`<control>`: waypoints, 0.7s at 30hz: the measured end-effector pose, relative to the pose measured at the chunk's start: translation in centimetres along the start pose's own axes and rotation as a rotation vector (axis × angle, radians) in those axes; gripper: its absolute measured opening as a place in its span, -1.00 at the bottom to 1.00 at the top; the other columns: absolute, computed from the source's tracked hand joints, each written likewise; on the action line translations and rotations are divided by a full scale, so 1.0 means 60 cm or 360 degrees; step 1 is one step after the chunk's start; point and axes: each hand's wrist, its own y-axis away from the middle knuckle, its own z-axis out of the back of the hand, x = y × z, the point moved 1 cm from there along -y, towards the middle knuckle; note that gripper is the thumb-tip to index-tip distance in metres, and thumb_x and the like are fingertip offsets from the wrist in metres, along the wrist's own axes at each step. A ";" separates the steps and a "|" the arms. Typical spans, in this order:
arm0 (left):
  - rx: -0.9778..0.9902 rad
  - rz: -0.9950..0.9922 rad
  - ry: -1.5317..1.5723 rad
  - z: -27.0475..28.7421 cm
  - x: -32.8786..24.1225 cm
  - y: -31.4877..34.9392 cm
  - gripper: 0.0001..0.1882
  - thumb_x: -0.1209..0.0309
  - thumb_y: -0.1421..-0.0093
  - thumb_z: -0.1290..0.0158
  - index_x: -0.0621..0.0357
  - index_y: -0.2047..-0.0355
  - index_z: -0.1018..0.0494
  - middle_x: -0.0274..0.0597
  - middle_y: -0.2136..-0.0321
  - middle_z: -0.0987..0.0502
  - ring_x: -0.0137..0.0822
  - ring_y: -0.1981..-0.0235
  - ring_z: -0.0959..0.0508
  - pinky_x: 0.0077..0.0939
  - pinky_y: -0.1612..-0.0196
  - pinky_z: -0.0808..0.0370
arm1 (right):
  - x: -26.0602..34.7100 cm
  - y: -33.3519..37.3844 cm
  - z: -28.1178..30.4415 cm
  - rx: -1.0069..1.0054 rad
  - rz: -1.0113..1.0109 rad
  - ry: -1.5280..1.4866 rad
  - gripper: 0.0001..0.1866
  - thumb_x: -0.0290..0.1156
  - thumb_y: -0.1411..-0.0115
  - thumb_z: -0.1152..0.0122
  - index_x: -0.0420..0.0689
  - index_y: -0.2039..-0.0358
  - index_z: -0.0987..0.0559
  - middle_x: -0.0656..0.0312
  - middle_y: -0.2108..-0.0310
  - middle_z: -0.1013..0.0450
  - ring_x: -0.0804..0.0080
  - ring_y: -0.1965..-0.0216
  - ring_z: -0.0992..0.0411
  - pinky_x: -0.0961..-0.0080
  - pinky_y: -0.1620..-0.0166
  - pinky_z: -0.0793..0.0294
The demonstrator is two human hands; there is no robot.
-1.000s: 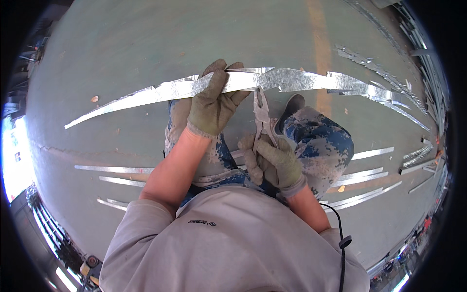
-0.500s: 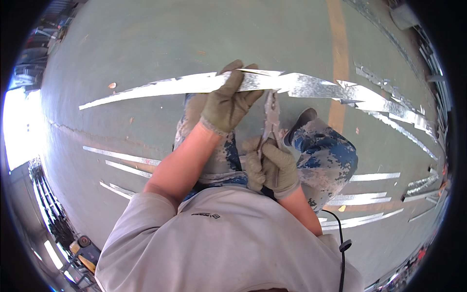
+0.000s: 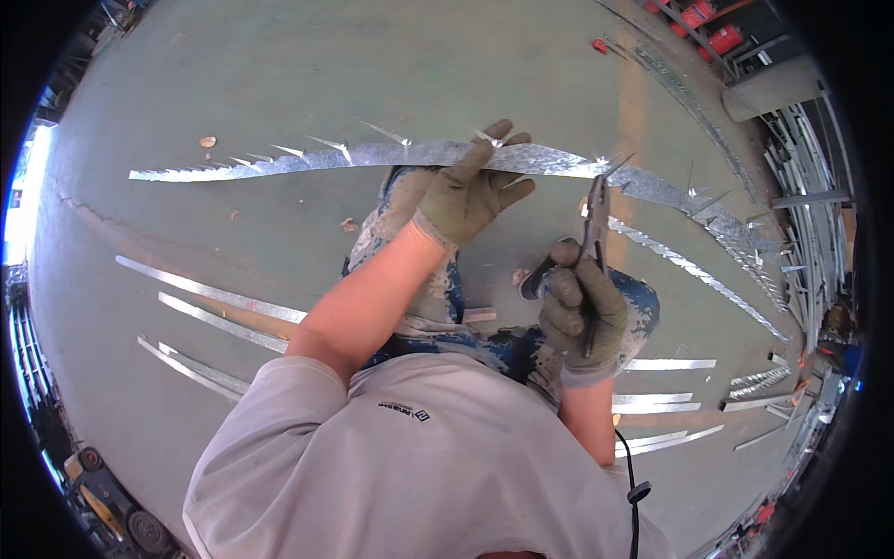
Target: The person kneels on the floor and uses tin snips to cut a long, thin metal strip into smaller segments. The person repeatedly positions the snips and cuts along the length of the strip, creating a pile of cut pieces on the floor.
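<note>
A long shiny metal strip (image 3: 372, 156) with pointed tabs bent out along its far edge stretches across in front of me. My left hand (image 3: 456, 203), in an olive work glove, grips it near the middle, the thumb on the near face and some fingers hidden behind. To the right, my gloved right hand (image 3: 589, 312) is closed round the handles of long-nosed pliers (image 3: 597, 224). Their jaws point away from me and meet the strip at a bent tab (image 3: 612, 168); whether they pinch it I cannot tell.
Flat metal strips (image 3: 214, 291) lie on the green floor to the left, with more strips (image 3: 666, 365) at right. A notched strip (image 3: 694, 265) rests beyond the pliers. Metal stock (image 3: 801, 172) is piled at far right, near red cylinders (image 3: 722, 39). A wheeled machine (image 3: 116, 503) stands lower left.
The pliers and my right hand have moved right and away from me along the strip. The strip has turned, so its tabs now stick up. My left hand has shifted slightly right.
</note>
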 end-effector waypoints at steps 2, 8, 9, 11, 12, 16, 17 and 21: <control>0.0095 0.0043 0.0156 0.009 -0.010 -0.003 -0.45 0.15 -0.45 -0.04 0.09 -0.34 -0.29 -0.08 -0.26 -0.46 -0.14 -0.26 -0.50 0.00 -0.27 -0.52 | 0.025 0.012 0.005 -0.0009 0.0054 0.0026 -0.59 -0.23 -0.48 -0.07 -0.30 -0.12 -0.50 0.30 0.46 -0.40 0.59 0.69 -0.27 0.62 0.75 -0.18; 0.0066 0.0196 0.0233 0.010 -0.002 -0.018 -0.54 0.09 -0.49 0.03 0.13 -0.21 -0.40 -0.02 -0.22 -0.49 -0.08 -0.20 -0.55 -0.03 -0.18 -0.63 | 0.049 0.034 0.033 0.0033 0.0092 0.0172 -0.55 -0.22 -0.48 -0.06 -0.31 -0.19 -0.45 0.29 0.45 -0.44 0.56 0.65 -0.33 0.59 0.71 -0.26; 0.0055 0.0151 0.0186 0.015 0.001 -0.021 -0.56 0.10 -0.49 0.05 0.15 -0.18 -0.41 -0.01 -0.21 -0.50 -0.07 -0.19 -0.56 -0.04 -0.17 -0.65 | 0.046 0.034 0.031 -0.0009 0.0095 0.0222 -0.54 -0.22 -0.47 -0.07 -0.31 -0.19 -0.45 0.28 0.45 -0.46 0.55 0.63 -0.35 0.58 0.69 -0.29; 0.0040 0.0114 0.0118 0.017 0.009 -0.025 -0.58 0.12 -0.51 0.07 0.18 -0.14 -0.42 -0.01 -0.18 -0.52 -0.07 -0.18 -0.57 -0.06 -0.16 -0.66 | 0.035 0.030 0.029 -0.0218 0.0118 0.0328 -0.53 -0.20 -0.47 -0.08 -0.30 -0.21 -0.45 0.22 0.37 -0.53 0.51 0.57 -0.42 0.53 0.62 -0.39; 0.0038 0.0114 0.0097 0.019 0.011 -0.025 -0.59 0.14 -0.51 0.07 0.19 -0.13 -0.42 -0.01 -0.16 -0.53 -0.07 -0.17 -0.58 -0.06 -0.17 -0.66 | 0.028 0.028 0.027 -0.0324 0.0128 0.0380 -0.52 -0.19 -0.47 -0.09 -0.29 -0.22 -0.44 0.18 0.33 -0.56 0.49 0.54 -0.45 0.51 0.58 -0.45; -0.0061 0.0125 -0.0041 0.028 0.024 -0.021 -0.62 0.20 -0.49 0.03 0.21 -0.14 -0.42 -0.01 -0.14 -0.55 -0.08 -0.15 -0.59 -0.09 -0.15 -0.68 | 0.008 0.026 0.032 -0.0558 0.0077 0.0561 -0.52 -0.14 -0.48 -0.08 -0.23 -0.22 -0.47 0.11 0.20 -0.62 0.30 0.35 -0.62 0.35 0.38 -0.67; -0.0058 0.0133 -0.0060 0.029 0.026 -0.021 -0.62 0.20 -0.49 0.02 0.22 -0.14 -0.42 -0.01 -0.13 -0.55 -0.09 -0.14 -0.60 -0.09 -0.15 -0.68 | 0.003 0.025 0.040 -0.0605 0.0082 0.0550 -0.52 -0.13 -0.48 -0.09 -0.22 -0.22 -0.48 0.11 0.19 -0.62 0.30 0.34 -0.62 0.34 0.36 -0.67; -0.0038 0.0145 -0.0143 0.028 0.031 -0.029 -0.60 0.18 -0.46 -0.02 0.20 -0.14 -0.43 -0.05 -0.12 -0.56 -0.14 -0.12 -0.61 -0.14 -0.15 -0.68 | -0.024 0.020 0.046 -0.0757 0.0058 0.0701 -0.54 -0.12 -0.48 -0.11 -0.20 -0.19 -0.48 0.08 0.15 -0.61 0.33 0.30 -0.61 0.37 0.29 -0.66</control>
